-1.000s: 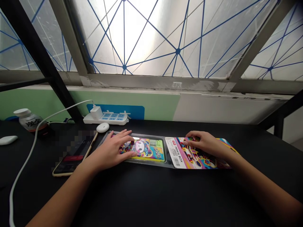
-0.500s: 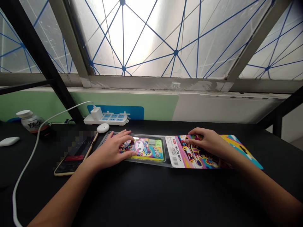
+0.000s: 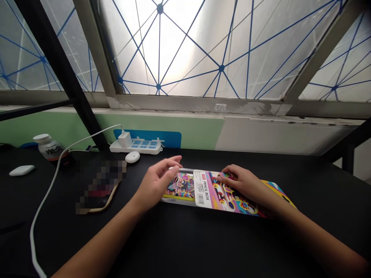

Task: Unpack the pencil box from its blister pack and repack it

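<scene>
Black desk [image 3: 185, 247] under everything, and on it we see a colourful printed card [image 3: 204, 189] marked PENCIL BOX, overlapping the right part of a clear plastic tray [image 3: 178, 201]. In the tray's uncovered left part we see a patterned pencil box [image 3: 182, 185] with a yellow edge. Left hand [image 3: 158, 183] is at the tray's left end, fingers half open, thumb apart from them, nothing seen pinched between; any contact below is hidden. Right hand [image 3: 242, 179] lies on the card, fingers bent near its far edge, thumb spread on the print; we can't tell if they grip it. Left of the hands we log a partly pixelated phone [image 3: 111, 200], a round white case [image 3: 132, 157] just beyond it, then a power strip [image 3: 147, 146] with a plugged-in charger [image 3: 125, 139], a white cable [image 3: 43, 204] and a white-capped bottle [image 3: 50, 148].
</scene>
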### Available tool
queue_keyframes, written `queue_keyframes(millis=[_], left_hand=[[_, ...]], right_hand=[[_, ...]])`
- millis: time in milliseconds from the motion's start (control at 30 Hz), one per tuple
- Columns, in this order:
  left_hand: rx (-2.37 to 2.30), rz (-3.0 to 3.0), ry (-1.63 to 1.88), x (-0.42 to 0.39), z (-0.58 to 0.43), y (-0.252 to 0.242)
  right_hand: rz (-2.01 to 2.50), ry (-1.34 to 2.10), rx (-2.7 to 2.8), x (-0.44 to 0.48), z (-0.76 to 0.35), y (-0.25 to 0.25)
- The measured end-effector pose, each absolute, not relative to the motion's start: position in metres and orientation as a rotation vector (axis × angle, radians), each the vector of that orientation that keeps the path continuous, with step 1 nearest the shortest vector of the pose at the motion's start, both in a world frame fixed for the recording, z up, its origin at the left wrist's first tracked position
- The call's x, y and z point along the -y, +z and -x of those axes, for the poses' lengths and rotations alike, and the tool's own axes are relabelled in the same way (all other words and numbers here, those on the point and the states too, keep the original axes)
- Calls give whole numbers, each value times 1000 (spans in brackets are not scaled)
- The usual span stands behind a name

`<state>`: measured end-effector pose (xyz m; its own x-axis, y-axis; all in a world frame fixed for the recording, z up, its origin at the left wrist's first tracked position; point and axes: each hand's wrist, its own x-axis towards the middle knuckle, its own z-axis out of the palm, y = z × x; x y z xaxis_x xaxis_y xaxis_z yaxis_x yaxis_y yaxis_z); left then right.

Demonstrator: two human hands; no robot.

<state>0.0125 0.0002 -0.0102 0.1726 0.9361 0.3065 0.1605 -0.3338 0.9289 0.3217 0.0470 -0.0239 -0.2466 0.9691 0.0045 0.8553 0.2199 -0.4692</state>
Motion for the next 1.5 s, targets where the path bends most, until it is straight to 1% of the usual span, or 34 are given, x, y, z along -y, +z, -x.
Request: queue_keyframes(millis=[67, 167, 300, 400, 533, 733, 833, 933, 1167, 1267, 1400, 1500], left_hand=[[-1088, -1504, 1440, -6, -3, -14], [-1168, -1320, 1546, -15, 7, -24], [-1123, -1182, 1501, -21, 5, -34], [-1072, -1187, 1474, -21, -1, -39], [-1067, -1173, 1440, -20, -3, -41], [-1124, -1182, 1473, -20, 7, -37], [-1199, -1106, 1497, -25, 15, -34], [-1239, -1064, 1473, -29, 21, -33], [-1242, -1163, 1370, -27, 22, -32], [-1240, -1253, 1343, -28, 23, -34], [-1260, -1290, 1349, -32, 25, -40], [-1243, -1259, 1396, -32, 23, -43]], right_hand=[[1697, 587, 2222, -49, -330, -22], [1672, 670, 2265, -53, -344, -20], [1657, 726, 2298, -62, -352, -16], [1609, 707, 2371, -66, -333, -10], [1518, 651, 2525, -70, -268, -3], [1339, 418, 2677, -72, -181, 2], [1335, 331, 2684, -72, -180, 5], [1382, 332, 2670, -74, -207, 7], [1554, 639, 2328, -81, -316, -5], [1574, 927, 2178, -80, -347, -18], [1479, 1335, 1987, -79, -358, -25], [1449, 1496, 1868, -79, -355, -22]])
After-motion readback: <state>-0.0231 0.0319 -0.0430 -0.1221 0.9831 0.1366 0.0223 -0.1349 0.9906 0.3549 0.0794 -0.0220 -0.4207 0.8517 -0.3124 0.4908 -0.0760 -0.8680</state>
